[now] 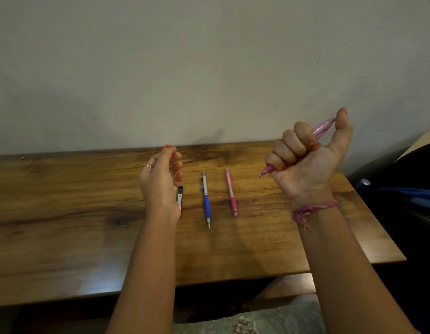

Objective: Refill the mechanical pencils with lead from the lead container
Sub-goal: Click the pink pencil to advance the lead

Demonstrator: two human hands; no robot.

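At right of frame the right hand (pixel 305 155) clenches a pink pencil (pixel 323 127), thumb on its cap, seemingly testing it, while the left hand (pixel 161 179) hangs relaxed above the lead container (pixel 180 198), likely needed next

Lead container (pixel 180 198) label print unreadable

Grained wood table (pixel 64 213); glossy, probably plastic, pink pencil (pixel 321 128).
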